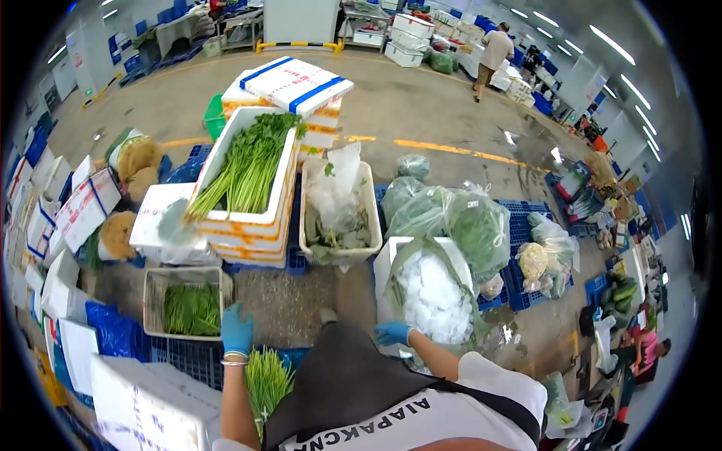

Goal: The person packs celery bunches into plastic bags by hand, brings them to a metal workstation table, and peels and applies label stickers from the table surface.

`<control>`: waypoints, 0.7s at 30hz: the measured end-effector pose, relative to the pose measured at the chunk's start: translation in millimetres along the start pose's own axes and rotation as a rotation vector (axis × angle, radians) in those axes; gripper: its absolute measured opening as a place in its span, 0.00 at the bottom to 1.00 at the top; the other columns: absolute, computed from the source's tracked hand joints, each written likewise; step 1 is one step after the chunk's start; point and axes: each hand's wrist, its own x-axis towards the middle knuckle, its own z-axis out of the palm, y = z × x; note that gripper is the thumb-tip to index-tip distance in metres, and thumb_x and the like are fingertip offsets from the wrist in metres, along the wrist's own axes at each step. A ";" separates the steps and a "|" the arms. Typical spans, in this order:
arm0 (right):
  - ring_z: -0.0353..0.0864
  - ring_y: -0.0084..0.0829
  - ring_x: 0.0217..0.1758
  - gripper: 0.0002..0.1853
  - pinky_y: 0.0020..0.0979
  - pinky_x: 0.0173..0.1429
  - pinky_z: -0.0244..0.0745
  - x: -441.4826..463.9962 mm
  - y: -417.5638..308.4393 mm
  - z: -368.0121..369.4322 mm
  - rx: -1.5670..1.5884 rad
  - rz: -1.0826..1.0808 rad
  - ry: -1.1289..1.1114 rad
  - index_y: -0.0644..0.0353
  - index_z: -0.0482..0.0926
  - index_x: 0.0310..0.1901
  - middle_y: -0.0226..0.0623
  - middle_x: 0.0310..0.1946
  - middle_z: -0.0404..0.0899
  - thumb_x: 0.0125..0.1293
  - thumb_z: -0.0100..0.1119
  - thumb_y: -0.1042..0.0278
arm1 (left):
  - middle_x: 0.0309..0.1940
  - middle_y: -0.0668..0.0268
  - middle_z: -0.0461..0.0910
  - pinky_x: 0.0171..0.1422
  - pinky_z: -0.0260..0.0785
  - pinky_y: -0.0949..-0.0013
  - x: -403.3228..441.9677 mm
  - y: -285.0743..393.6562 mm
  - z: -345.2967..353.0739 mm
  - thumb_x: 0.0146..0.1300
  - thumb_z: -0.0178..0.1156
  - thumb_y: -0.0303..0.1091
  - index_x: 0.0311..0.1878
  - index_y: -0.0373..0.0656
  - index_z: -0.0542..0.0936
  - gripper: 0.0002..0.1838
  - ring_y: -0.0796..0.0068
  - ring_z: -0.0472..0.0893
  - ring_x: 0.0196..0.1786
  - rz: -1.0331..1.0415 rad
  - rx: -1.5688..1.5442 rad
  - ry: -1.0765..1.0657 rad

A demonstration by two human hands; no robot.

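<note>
My left hand (238, 331), in a blue glove, is beside the right rim of a pale plastic crate (150, 301) with leafy greens (192, 310) in it. Its fingers are stretched out, and I cannot tell if they touch the rim. Just below that hand stands a bunch of thin green stalks (267, 383). My right hand (392, 333), also blue-gloved, hangs by the near left side of a white foam box (383, 289) filled with ice-like white pieces (436, 293). Its fingers point left, with nothing visible in them.
Ahead, a stacked foam box (282, 192) holds long-stemmed greens (252, 165). Right of it is a cream crate (304, 218) with a plastic bag and leaves. Bagged greens (477, 229) lie beyond the ice box, near blue pallets (519, 289). A person (495, 56) walks far off.
</note>
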 end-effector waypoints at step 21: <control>0.70 0.46 0.65 0.27 0.42 0.65 0.70 390.3 -511.7 200.9 0.205 0.083 -0.302 0.59 0.59 0.69 0.50 0.64 0.66 0.73 0.48 0.58 | 0.51 0.44 0.79 0.59 0.69 0.58 447.2 -166.6 -19.1 0.58 0.59 0.54 0.55 0.32 0.77 0.33 0.50 0.79 0.54 -0.564 0.025 0.022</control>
